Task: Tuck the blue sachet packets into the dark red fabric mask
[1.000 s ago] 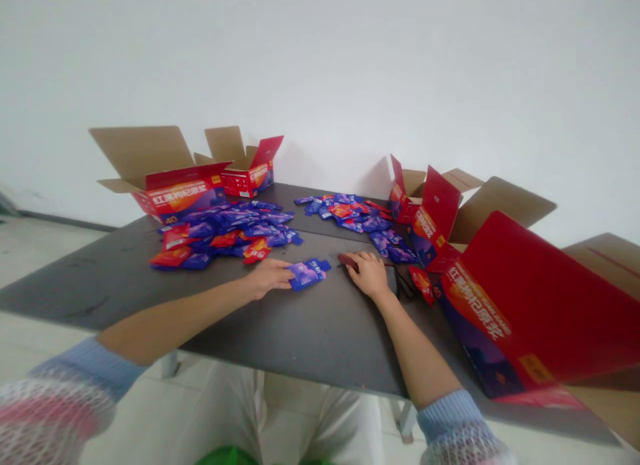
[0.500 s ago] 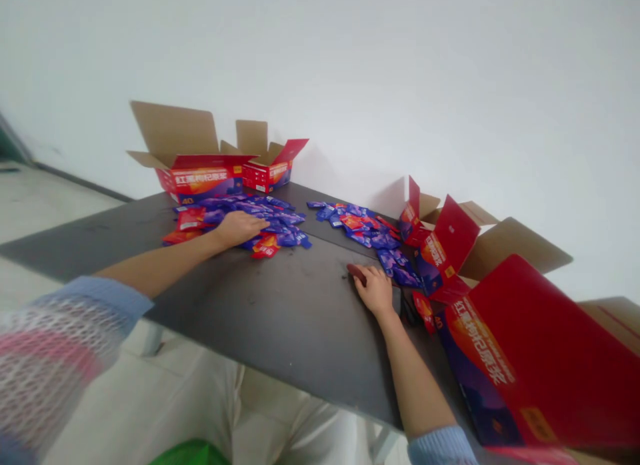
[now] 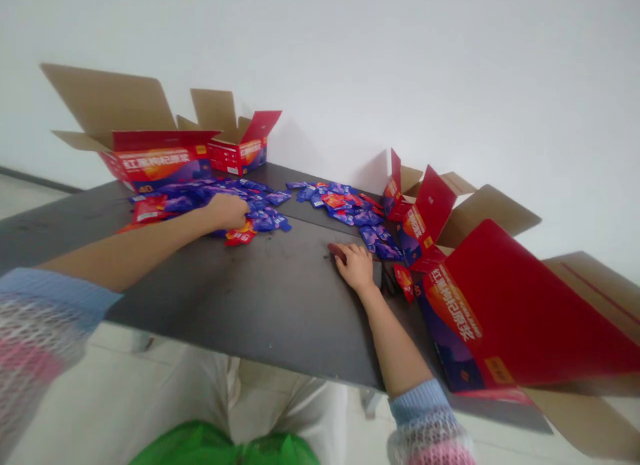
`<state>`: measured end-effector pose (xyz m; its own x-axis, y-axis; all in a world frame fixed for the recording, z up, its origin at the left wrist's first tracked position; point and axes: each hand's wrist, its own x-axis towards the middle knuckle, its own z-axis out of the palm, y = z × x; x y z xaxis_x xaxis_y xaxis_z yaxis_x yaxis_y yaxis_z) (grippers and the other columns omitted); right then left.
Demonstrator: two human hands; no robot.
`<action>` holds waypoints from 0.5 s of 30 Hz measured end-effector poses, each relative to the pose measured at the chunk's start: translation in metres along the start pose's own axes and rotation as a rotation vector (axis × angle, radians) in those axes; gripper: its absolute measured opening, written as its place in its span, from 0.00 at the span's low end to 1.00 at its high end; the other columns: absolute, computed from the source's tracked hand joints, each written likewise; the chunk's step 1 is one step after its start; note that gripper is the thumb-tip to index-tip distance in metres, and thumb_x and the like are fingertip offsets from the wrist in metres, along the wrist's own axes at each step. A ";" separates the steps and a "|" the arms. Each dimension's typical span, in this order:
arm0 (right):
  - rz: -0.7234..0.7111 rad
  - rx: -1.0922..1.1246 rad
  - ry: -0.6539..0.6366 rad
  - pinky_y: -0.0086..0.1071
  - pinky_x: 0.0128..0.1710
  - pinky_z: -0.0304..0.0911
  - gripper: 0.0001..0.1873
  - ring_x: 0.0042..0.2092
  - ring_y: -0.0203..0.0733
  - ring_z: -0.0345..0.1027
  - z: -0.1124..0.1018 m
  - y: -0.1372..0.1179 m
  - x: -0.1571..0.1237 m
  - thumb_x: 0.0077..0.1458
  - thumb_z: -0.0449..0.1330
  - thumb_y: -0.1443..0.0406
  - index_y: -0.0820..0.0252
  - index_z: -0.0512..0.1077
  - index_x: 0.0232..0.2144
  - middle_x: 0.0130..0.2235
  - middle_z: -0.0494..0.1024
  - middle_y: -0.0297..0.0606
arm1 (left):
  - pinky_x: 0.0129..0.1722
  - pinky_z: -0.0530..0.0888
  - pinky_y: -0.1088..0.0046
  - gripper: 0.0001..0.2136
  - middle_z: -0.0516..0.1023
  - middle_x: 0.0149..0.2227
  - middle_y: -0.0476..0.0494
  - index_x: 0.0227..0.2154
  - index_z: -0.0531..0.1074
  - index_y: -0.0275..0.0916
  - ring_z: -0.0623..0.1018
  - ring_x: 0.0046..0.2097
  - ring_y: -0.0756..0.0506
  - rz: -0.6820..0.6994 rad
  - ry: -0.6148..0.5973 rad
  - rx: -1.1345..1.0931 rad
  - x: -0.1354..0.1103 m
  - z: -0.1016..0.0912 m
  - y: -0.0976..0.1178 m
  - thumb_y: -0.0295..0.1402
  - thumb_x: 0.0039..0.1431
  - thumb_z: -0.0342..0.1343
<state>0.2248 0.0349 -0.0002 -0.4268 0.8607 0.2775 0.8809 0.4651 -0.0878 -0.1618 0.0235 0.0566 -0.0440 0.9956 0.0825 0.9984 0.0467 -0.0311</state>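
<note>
My left hand [image 3: 227,211] reaches into a heap of purple and blue sachets [image 3: 267,219], with some red ones [image 3: 149,208] among them. Its fingers curl down out of sight, so what they pinch is hidden. On the grey table [image 3: 280,298], my right hand [image 3: 358,268] curves over a small dark reddish-brown object [image 3: 337,252], whose rounded end sticks out by the thumb; its kind cannot be made out. Just behind that hand lies a second heap of purple and red sachets [image 3: 353,208].
Open red and purple cartons stand at the back left [image 3: 165,165], [image 3: 253,155] and along the right [image 3: 430,231], [image 3: 500,305], flaps spread. A single red sachet [image 3: 404,283] and a dark, unclear object [image 3: 389,278] lie right of my right hand. A white wall [image 3: 350,65] rises behind.
My left hand has curled its fingers down into the heap, where they were stretched out over it. My right hand keeps its place over the reddish-brown object. The whole view has shifted.
</note>
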 end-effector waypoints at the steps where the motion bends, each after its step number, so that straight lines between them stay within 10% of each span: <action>1: 0.000 0.005 0.000 0.41 0.50 0.55 0.22 0.53 0.50 0.64 0.000 0.000 0.000 0.62 0.53 0.58 0.47 0.70 0.57 0.53 0.75 0.39 | 0.46 0.72 0.57 0.17 0.82 0.43 0.27 0.41 0.83 0.35 0.79 0.47 0.29 0.011 -0.009 0.047 0.002 -0.004 0.003 0.29 0.50 0.54; 8: 0.007 0.041 -0.003 0.43 0.49 0.55 0.22 0.54 0.52 0.62 0.001 -0.005 -0.002 0.62 0.53 0.59 0.47 0.69 0.58 0.53 0.75 0.39 | 0.46 0.72 0.63 0.19 0.83 0.45 0.35 0.45 0.82 0.41 0.79 0.49 0.33 0.028 0.136 0.012 0.030 -0.016 0.041 0.31 0.54 0.52; 15: 0.004 0.012 -0.014 0.43 0.49 0.55 0.21 0.54 0.49 0.61 -0.002 -0.010 -0.004 0.63 0.53 0.59 0.45 0.68 0.58 0.53 0.74 0.38 | 0.46 0.73 0.66 0.17 0.84 0.40 0.42 0.41 0.84 0.41 0.81 0.45 0.36 0.046 0.250 -0.298 0.098 0.023 0.099 0.30 0.53 0.52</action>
<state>0.2179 0.0267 0.0019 -0.4261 0.8655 0.2633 0.8802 0.4639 -0.1005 -0.0681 0.1277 0.0392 -0.0260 0.9439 0.3292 0.9670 -0.0597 0.2475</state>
